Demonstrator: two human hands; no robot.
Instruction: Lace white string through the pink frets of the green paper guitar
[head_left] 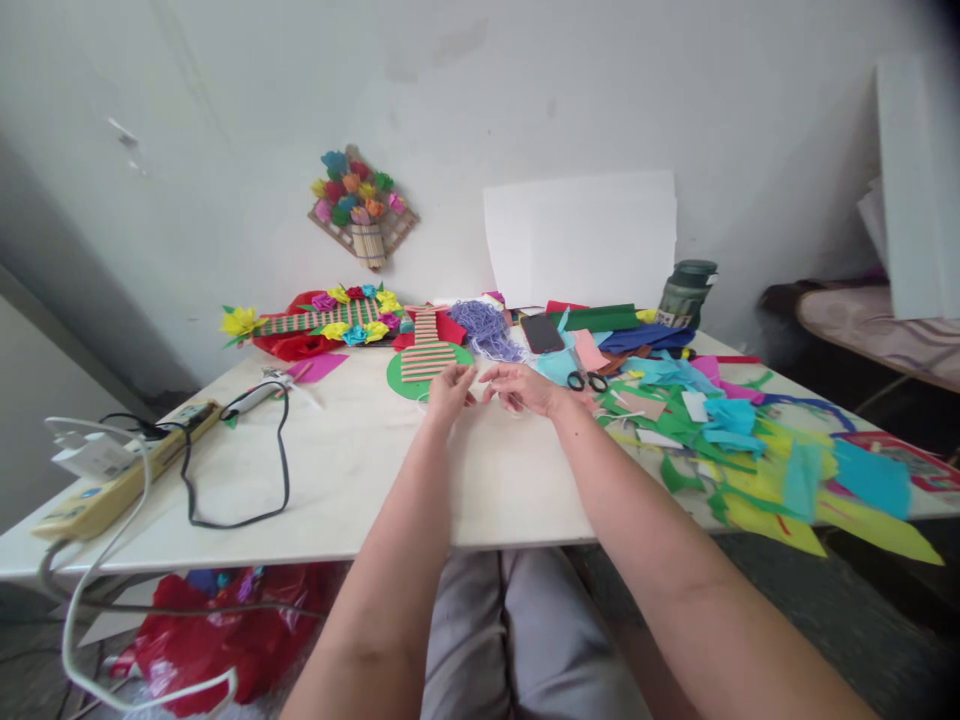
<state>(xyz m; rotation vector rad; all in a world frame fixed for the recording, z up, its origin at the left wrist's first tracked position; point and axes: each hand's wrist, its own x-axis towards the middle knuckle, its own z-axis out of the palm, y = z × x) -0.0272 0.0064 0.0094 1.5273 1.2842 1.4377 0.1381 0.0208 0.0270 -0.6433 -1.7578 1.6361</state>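
Observation:
My left hand (452, 390) is at the near right edge of a round green disc (397, 378), its fingers drawn together. Whatever they may pinch is too small to make out. Facing it, a short gap away, my right hand (529, 388) hovers over the white table with curled fingertips close together; a thin thing between them cannot be told. On the disc lies a striped piece made of pink and green sticks (427, 362), with a narrow striped neck (426, 325) pointing to the wall. A bit of white string shows beside my left hand.
Behind are a purple yarn heap (487, 330), a phone (541, 334) and a flower-decorated striped piece (322, 318). Black-handled scissors (587, 381) and colored paper scraps (727, 430) lie right, near a bottle (686, 293). A power strip (127, 480) and looped black cable (285, 470) occupy the left.

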